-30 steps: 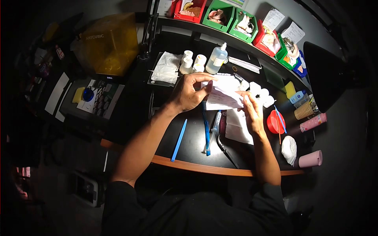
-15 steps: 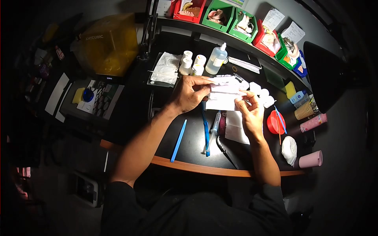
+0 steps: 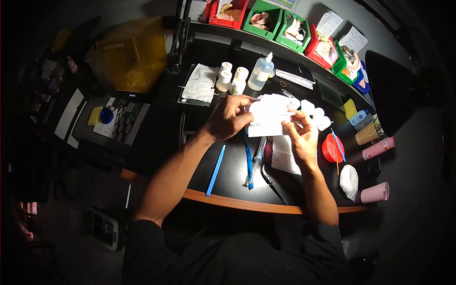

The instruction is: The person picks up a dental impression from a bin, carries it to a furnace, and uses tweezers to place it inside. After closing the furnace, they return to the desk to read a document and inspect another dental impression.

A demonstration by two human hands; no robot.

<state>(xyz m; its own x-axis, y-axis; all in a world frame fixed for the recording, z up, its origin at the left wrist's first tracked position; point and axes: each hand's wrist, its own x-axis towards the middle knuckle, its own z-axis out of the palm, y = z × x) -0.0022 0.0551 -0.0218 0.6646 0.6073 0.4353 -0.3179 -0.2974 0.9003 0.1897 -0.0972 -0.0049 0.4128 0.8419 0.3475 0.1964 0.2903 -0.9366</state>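
Note:
Between my two hands, above the desk, is folded white paper [image 3: 270, 116], brightly lit, with layered edges at its top. My left hand [image 3: 232, 116] pinches its left edge, thumb on the near face. On the right edge, my right hand [image 3: 300, 130] grips it between thumb and fingers. Below the paper lie a blue-handled tool [image 3: 249, 161], a syringe [image 3: 259, 159] and a white sheet [image 3: 285, 156]. A black curved tool [image 3: 273, 183] rests closer to the desk edge, and a blue stick [image 3: 215, 170] lies to the left.
Small white bottles [image 3: 224, 80] and a clear squeeze bottle [image 3: 261, 72] stand behind my hands. To the right are a red bowl [image 3: 332, 148], a white pad [image 3: 349, 182] and a pink cup [image 3: 374, 192]. Coloured bins [image 3: 262, 19] line the shelf; a black lamp shade [image 3: 392, 92] juts in.
The paper has opened flatter and tilted, so its dark fold line no longer shows and its face looks brighter. My left hand has turned and lowered slightly; my right hand has barely moved.

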